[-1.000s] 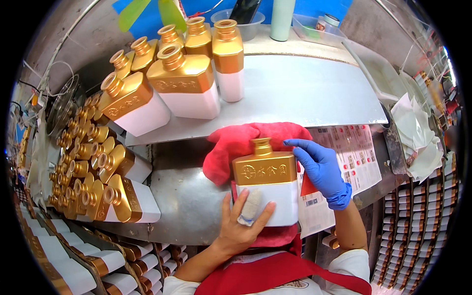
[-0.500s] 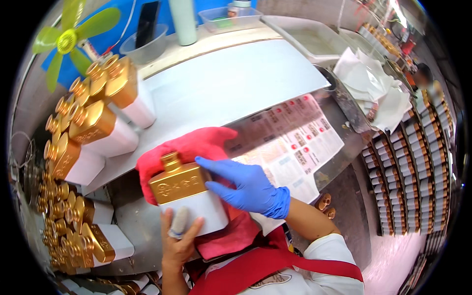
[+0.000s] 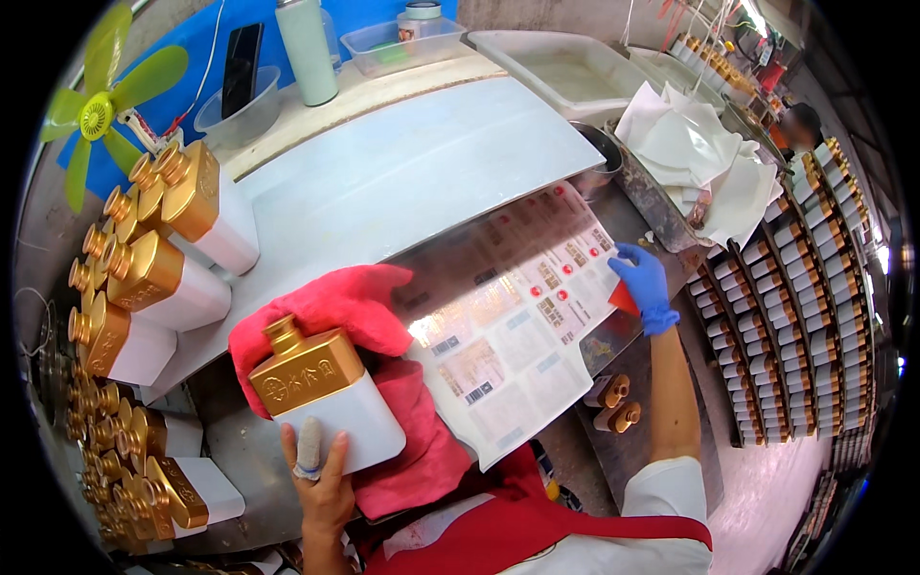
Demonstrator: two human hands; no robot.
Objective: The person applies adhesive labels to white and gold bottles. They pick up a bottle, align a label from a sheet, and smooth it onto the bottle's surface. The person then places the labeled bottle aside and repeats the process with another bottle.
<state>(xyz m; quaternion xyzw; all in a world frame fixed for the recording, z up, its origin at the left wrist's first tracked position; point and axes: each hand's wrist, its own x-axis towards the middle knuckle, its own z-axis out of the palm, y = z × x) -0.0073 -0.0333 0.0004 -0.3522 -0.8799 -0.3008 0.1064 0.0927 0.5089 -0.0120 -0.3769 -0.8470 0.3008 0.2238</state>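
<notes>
My left hand [image 3: 323, 494], bare with a pale wrap on one finger, grips the lower end of a flat-sided bottle [image 3: 350, 420]. The bottle is white below, with an embossed gold shoulder and neck, and leans on a bunched red cloth [image 3: 422, 460]. At the right, my blue-gloved right hand [image 3: 644, 286] is closed, its fingertips at the right edge of a printed decal sheet [image 3: 517, 383]. A red-orange flat piece [image 3: 624, 299] sticks out beneath those fingers; its far part is hidden.
Similar gold-and-white bottles [image 3: 144, 278] crowd the left side beside a green fan [image 3: 96, 117]. A pale board [image 3: 412, 172] spans the middle. Behind it stand a flask [image 3: 307, 57] and plastic tubs [image 3: 565, 72]. White sheets [image 3: 685, 144] and racked bottles [image 3: 786, 326] are at the right.
My right hand has left the bottle's side and moved right to the decal sheet's edge. My left hand still holds the bottle, whose embossed face shows more fully.
</notes>
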